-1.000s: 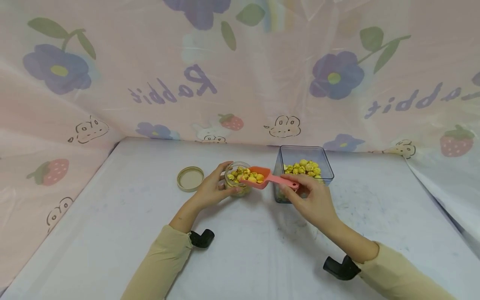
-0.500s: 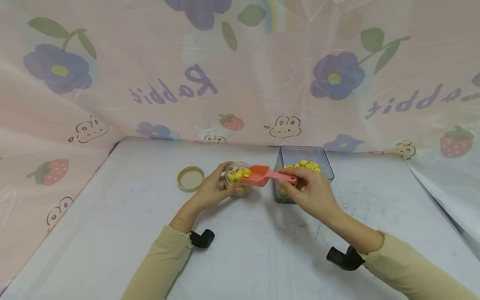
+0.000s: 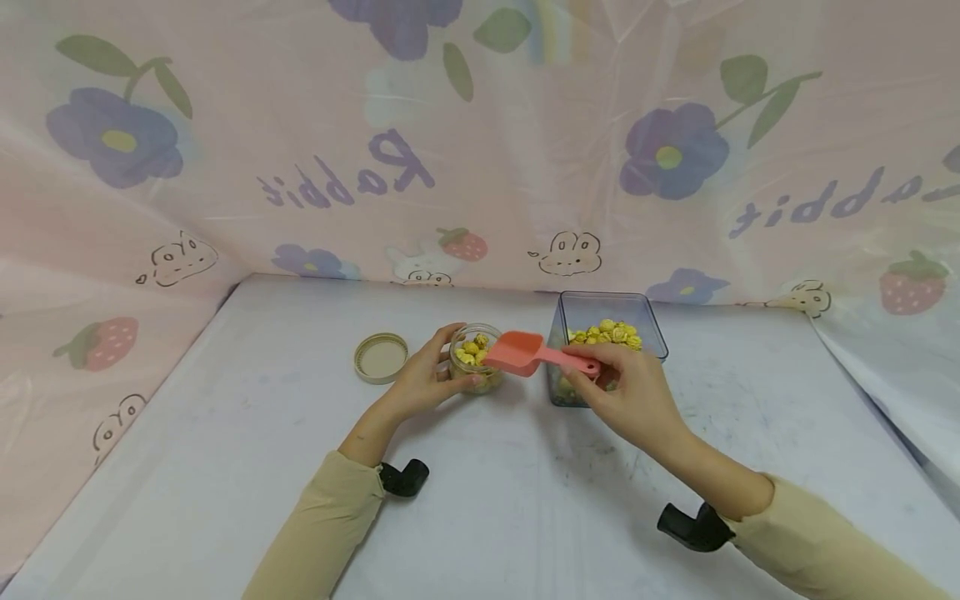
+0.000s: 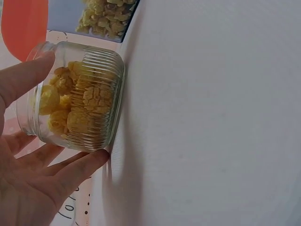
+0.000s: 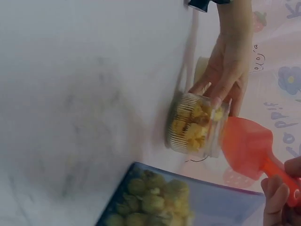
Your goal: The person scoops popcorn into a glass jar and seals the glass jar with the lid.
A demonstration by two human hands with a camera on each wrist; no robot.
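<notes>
A small glass jar (image 4: 89,96) with ribbed sides stands on the table, holding yellow popcorn (image 3: 471,350). My left hand (image 3: 423,379) grips it from the left, thumb near the rim and fingers around the far side. Between the thumb and fingers of my right hand (image 3: 626,392) is the handle of a coral-red scoop (image 3: 517,353). Its bowl is bare and its lip tilts over the jar's right rim. In the right wrist view the scoop (image 5: 247,146) hangs right at the jar's mouth.
A clear bluish rectangular container (image 3: 660,346) with more popcorn (image 3: 611,333) stands behind my right hand. Left of the jar lies a round lid (image 3: 381,358), inner side up. A printed cloth (image 3: 510,167) rises behind the white table (image 3: 480,500).
The scoop held popcorn a second ago and now shows a bare bowl; the pieces slid into the jar. My right forearm shifted slightly right, while my left hand kept its place.
</notes>
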